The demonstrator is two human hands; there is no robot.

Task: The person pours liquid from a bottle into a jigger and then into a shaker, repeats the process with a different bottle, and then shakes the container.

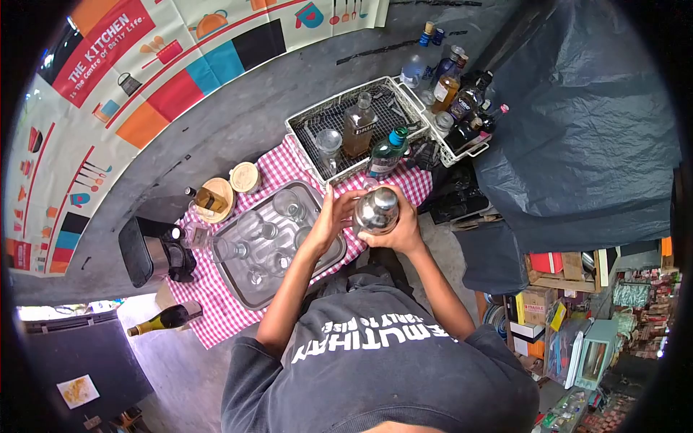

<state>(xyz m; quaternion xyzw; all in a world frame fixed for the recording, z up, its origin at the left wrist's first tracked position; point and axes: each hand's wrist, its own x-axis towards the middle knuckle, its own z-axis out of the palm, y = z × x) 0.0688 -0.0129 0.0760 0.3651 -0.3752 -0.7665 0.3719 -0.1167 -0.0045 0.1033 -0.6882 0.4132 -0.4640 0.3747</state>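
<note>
A shiny metal cocktail shaker (377,209) is held upright over the front edge of the checkered cloth. My right hand (402,232) is wrapped round its right side and lower part. Against its left side rests my left hand (336,216), fingers partly spread and touching or very near the metal. Just beyond the shaker stands a green bottle (388,153) with a teal cap. The wire basket (307,160) behind holds a clear bottle (359,126) and a glass (328,144).
Several glasses stand on a grey tray (253,292) at the left. A smaller white basket (449,154) at the back right holds several bottles. Wooden lids (245,177), a black container (141,252) and a dark green bottle (164,319) are farther left.
</note>
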